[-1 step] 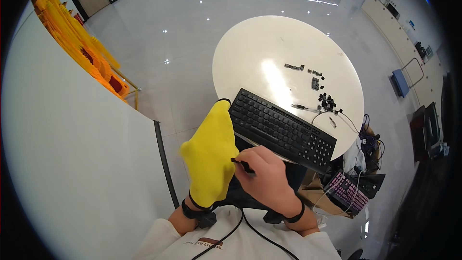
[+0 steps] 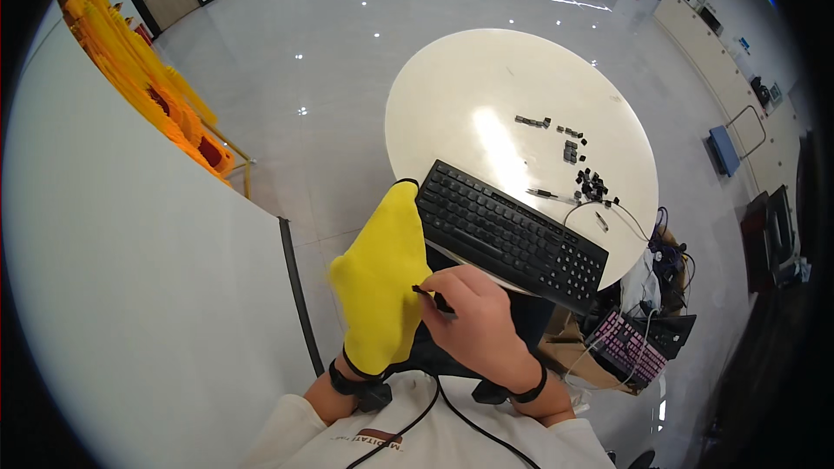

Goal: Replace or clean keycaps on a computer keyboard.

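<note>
My left hand (image 2: 373,287) is under a yellow cloth (image 2: 369,260) that covers it down to the wrist, so its fingers are hidden. My right hand (image 2: 478,330) is closed in a pinch on a small black piece (image 2: 419,289), likely a keycap, against the cloth's right side. Beside them a black keyboard (image 2: 495,226) lies tilted across the near edge of the round white table (image 2: 452,87), with exposed switches at its right end. Loose black keycaps (image 2: 591,182) lie in groups beyond it, near a black-handled tool (image 2: 543,193) and a small metal tool (image 2: 601,221).
A white partition (image 2: 139,278) stands close on the left, with orange mop-like material (image 2: 165,104) behind it. At the lower right are a cardboard box (image 2: 578,365), a pink keyboard (image 2: 624,346) and tangled cables (image 2: 665,252). A blue trolley (image 2: 723,149) stands farther right.
My right hand has shifted very slightly left along the cloth with the small black piece. The keyboard and loose keycaps look unmoved.
</note>
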Demonstrator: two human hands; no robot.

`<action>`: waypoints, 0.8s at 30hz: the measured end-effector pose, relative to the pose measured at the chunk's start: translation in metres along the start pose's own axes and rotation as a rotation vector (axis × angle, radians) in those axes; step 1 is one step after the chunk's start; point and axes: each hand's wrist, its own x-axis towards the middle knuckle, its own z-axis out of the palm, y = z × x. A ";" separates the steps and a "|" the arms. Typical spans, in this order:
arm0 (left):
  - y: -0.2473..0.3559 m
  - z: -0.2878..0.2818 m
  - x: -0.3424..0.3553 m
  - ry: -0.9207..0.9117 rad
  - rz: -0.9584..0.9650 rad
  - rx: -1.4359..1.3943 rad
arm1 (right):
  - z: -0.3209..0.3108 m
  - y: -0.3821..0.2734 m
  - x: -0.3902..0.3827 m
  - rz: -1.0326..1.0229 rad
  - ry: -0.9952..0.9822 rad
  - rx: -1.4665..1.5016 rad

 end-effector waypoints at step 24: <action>-0.015 -0.001 -0.006 -0.143 -0.277 -0.179 | 0.004 0.035 -0.014 -0.429 -0.147 -0.061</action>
